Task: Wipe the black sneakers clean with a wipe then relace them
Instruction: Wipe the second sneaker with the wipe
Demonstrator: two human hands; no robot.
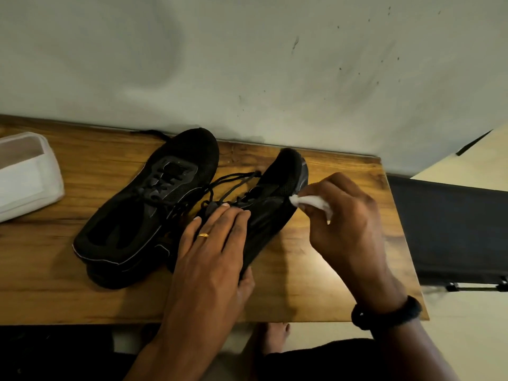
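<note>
1. The left hand (pixel 211 243) grips the held sneaker (pixel 277 193), fingers over its tongue and thumb under its heel, tipping it sideways on the desk (pixel 316 284); a firm hold keeps the sole edge exposed
2. The right hand (pixel 341 215) pinches the wipe (pixel 310 202) against the held sneaker's sole edge near the toe; short strokes towards the heel, refolding to a clean face, should serve best
3. Loose laces (pixel 233 180) trail from the held sneaker towards the second sneaker (pixel 154 204) just beside it; steer the wipe clear of them
4. The dim view may hide remaining dirt, so check that edge closely
</note>
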